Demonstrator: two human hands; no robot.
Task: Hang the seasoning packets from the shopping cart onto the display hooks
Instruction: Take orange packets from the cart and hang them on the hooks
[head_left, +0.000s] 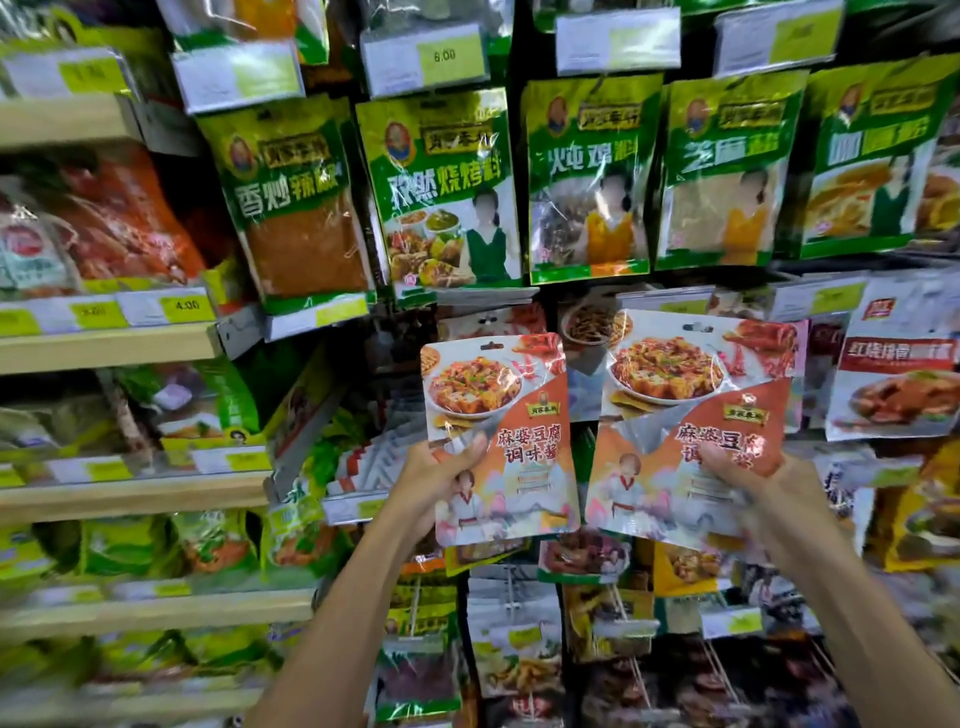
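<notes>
Pinching low: left grip (441, 480) holds left packet (501, 415), right grip (753, 480) right packet (685, 395); hooks look hidden mid-frame, floppy tops could miss them.

- Bright, even light falls on the upper row of green packets (447, 192), with no hard shadows there.
- White glare streaks the foil of the left packet (498, 441) and the right packet (691, 426).
- My right hand (763, 499) smears with motion blur, while my left hand (436, 483) is sharper.
- The shelves (104, 348) blur and bow at the left edge.
- The bottom racks (623, 675) are dim.
</notes>
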